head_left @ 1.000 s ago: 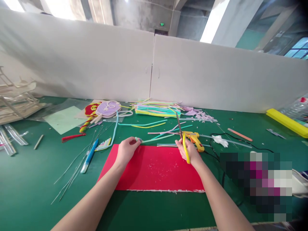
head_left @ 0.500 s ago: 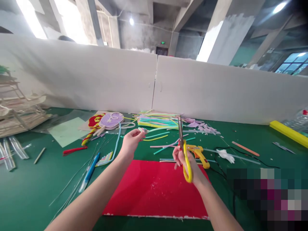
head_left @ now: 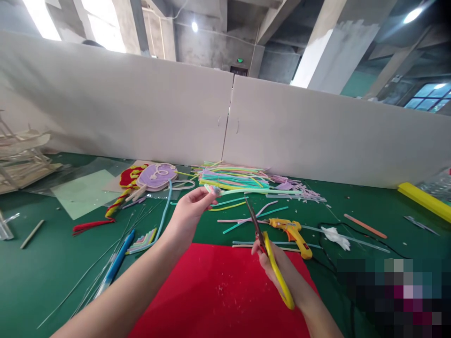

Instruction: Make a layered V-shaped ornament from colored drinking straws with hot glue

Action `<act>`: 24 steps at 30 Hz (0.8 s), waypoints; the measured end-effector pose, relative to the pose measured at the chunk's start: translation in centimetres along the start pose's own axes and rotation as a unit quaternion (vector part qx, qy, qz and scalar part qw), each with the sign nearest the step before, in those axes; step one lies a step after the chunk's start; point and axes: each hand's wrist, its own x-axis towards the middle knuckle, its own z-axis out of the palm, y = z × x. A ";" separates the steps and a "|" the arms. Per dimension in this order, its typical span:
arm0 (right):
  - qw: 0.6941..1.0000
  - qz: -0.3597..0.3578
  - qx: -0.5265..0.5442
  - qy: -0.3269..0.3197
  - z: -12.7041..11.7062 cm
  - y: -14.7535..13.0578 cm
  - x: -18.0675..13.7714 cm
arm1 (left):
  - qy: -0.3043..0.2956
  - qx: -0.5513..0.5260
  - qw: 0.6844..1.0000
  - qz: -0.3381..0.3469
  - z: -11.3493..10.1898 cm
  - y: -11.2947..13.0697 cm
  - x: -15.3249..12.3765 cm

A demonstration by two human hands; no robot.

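Note:
My left hand (head_left: 188, 213) is raised above the table and pinches a small coiled piece of pastel pipe cleaner (head_left: 213, 189), from which a long pale green strand trails to the right. My right hand (head_left: 278, 265) grips yellow-handled scissors (head_left: 269, 256); their blades are together and point up and left, toward the coil but a little short of it. Under both hands a red felt sheet (head_left: 218, 295) lies on the green table. A yellow glue gun (head_left: 292, 231) rests just right of the scissors.
A heap of pastel pipe cleaners (head_left: 234, 178) lies by the white partition (head_left: 282, 126). A purple and red craft piece (head_left: 151, 176), a blue pen (head_left: 114, 263), thin wires and a red strip sit at left. A black cord and white scrap lie at right, near a yellow bar (head_left: 424, 202).
Both hands have lifted off the red sheet. The left hand carried the coil upward, and the right hand drew back toward me, tilting the scissors' blades leftward toward the coil.

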 end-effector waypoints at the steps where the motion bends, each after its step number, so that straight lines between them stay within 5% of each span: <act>1: 1.000 0.010 -0.021 -0.018 -0.1 -0.3 -0.2 | 0.001 0.006 1.000 0.008 0.0 0.0 -0.1; 9: 0.991 0.023 -0.110 -0.068 -0.7 -1.6 -0.8 | -0.016 0.105 0.994 0.014 0.5 0.3 -0.6; 24: 0.996 0.045 -0.054 -0.055 -0.1 -0.7 -0.9 | -0.098 0.145 0.984 -0.019 2.0 -1.3 -1.3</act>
